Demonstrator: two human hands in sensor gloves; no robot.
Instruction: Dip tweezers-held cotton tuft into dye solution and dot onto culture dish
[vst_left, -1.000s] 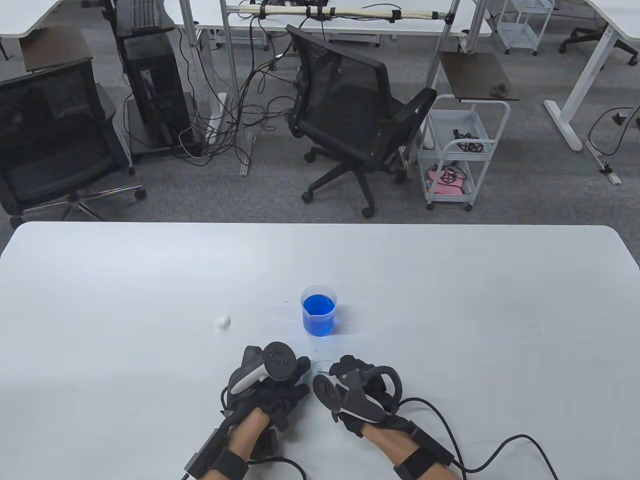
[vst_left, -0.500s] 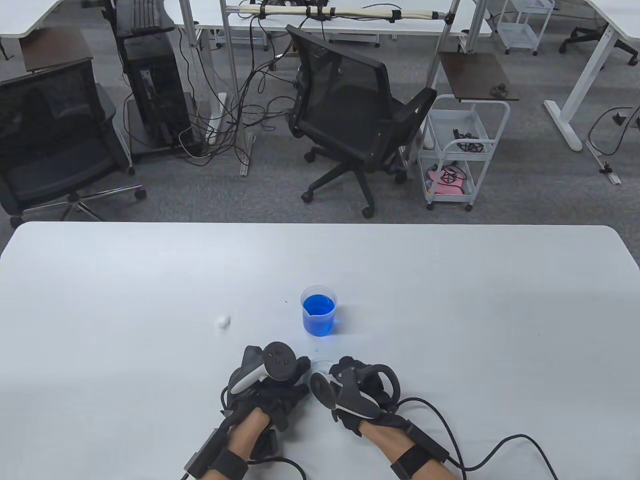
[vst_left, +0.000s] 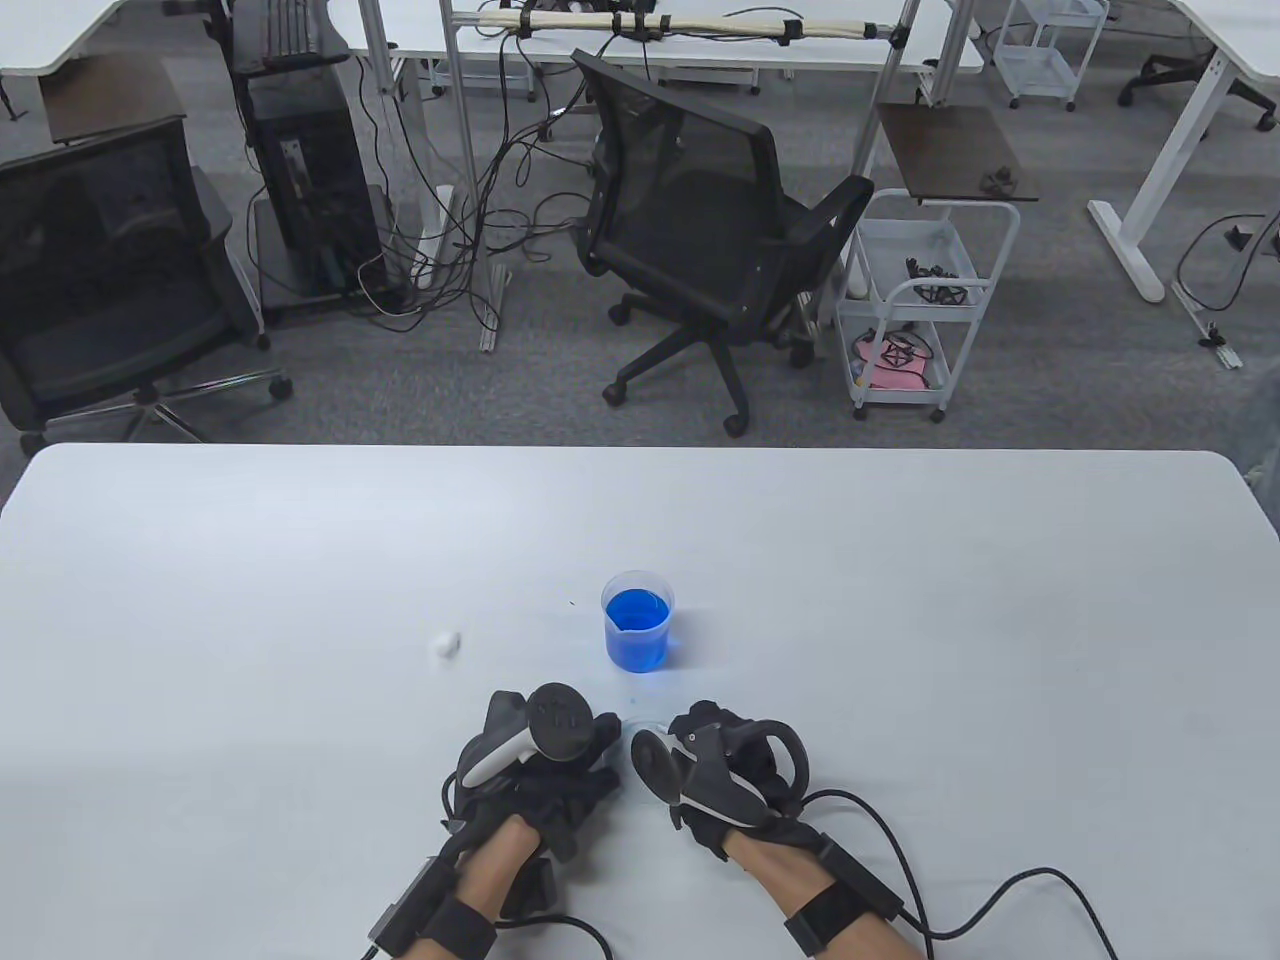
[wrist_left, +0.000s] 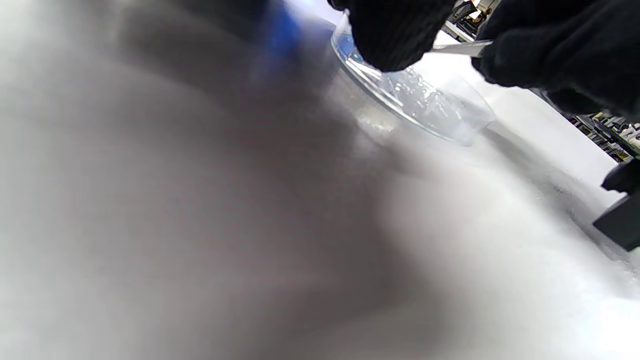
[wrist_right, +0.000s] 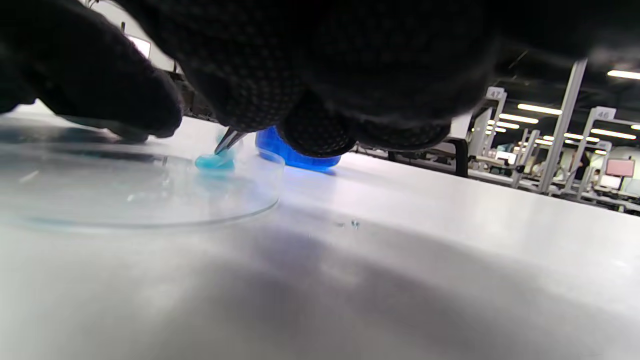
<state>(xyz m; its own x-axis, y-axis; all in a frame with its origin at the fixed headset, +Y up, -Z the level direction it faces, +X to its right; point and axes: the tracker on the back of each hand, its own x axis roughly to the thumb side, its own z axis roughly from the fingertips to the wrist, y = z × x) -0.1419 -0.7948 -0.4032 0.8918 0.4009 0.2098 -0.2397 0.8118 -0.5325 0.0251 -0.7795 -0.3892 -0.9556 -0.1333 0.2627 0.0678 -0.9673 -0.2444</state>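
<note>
A clear culture dish (wrist_right: 140, 192) lies on the white table between my hands; only a sliver of it (vst_left: 646, 722) shows in the table view. My right hand (vst_left: 690, 728) grips metal tweezers (wrist_right: 228, 139) that pinch a blue-dyed cotton tuft (wrist_right: 215, 161), which touches the dish floor near its far rim. My left hand (vst_left: 603, 738) holds the dish (wrist_left: 425, 102) at its rim with a fingertip (wrist_left: 395, 37) on the edge. The tweezers' shaft (wrist_left: 462, 47) shows beside that finger. A beaker of blue dye (vst_left: 638, 622) stands just beyond the hands.
A white cotton ball (vst_left: 444, 645) lies on the table left of the beaker. The beaker (wrist_right: 295, 156) stands close behind the dish. Glove cables (vst_left: 1000, 900) trail off the front right edge. Chairs and carts stand beyond the table's far edge.
My right hand has shifted slightly right and turned a little over the dish. The left hand, beaker and cotton ball have not moved.
</note>
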